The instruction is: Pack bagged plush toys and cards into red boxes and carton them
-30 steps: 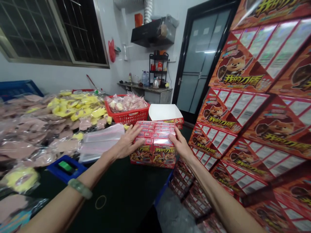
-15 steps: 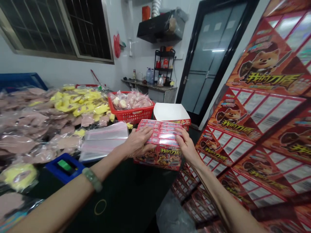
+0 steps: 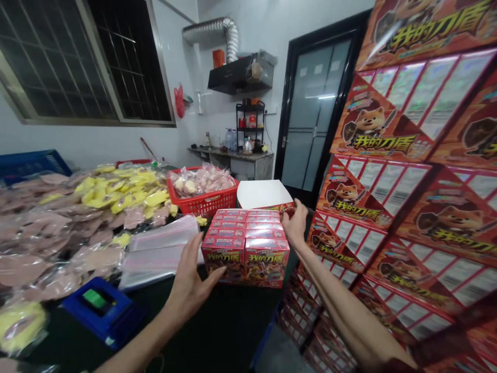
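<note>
Near edge of the dark bench (image 3: 229, 316): we list one stack of red printed boxes (image 3: 245, 248), our left hand (image 3: 189, 282) just beside it, fingers spread apart; our right hand (image 3: 295, 225) at its far corner, fingers bunched, grip unclear; farther, a white-lined carton (image 3: 264, 194).

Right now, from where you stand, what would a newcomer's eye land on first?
The tall wall of red cartons printed with a cartoon dog fills the right side. In the middle, a block of small red boxes sits on the dark table, with the left hand beside it and the right hand at its far right corner. To the left lies a heap of yellow and pink plastic-bagged goods.
</note>
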Tool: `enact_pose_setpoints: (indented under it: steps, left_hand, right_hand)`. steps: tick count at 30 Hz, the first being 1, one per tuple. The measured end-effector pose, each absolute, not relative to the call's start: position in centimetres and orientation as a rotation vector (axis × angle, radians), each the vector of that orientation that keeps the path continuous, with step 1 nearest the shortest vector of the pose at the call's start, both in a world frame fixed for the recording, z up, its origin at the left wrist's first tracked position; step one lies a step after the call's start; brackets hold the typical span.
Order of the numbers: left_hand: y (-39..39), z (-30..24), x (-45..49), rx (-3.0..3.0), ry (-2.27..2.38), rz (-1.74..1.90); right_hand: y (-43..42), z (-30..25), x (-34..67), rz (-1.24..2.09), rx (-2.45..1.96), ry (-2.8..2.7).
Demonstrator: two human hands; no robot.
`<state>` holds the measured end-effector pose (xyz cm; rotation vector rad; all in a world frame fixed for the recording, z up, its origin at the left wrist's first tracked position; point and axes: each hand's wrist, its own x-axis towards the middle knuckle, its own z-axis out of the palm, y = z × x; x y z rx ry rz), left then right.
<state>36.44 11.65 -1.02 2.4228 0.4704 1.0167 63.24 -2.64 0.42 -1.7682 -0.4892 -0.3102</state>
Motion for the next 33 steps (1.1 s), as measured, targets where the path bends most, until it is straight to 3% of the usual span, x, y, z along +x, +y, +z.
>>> enact_pose_setpoints:
  steps: [4,8,14,19,24,28,33]
  left_hand:
    - [10.6,-2.7,35.4,1.998,0.865,0.764]
    - [10.2,-3.2,35.5,1.824,0.873,0.588]
    - [7.6,-4.2,35.7,1.493,0.897,0.308]
    - [6.8,-3.5,34.6,1.412,0.852,0.221]
    - [7.6,-2.0,31.8,1.497,0.745,0.185]
    - [8.4,-0.6,28.7,1.729,0.719,0.383]
    - [7.1,2.6,21.7,2.248,0.753,1.141]
  right_hand:
    - [-0.9,4.3,66.0,-0.202,-2.009,-0.906]
    - [1.1,7.1,69.4,0.116,-2.26,-1.18]
    - [1.8,6.0,71.5,0.341,-2.589,-1.294]
    - [1.5,5.3,70.9,0.125,-2.696,-1.328]
    - [1.2,8.5,69.8,-0.259,-2.635,-1.325]
    - [1.6,11.4,65.7,-0.527,-2.457,-1.417]
    - [-0.3,11.8,54.8,-0.599,-2.039,-1.761]
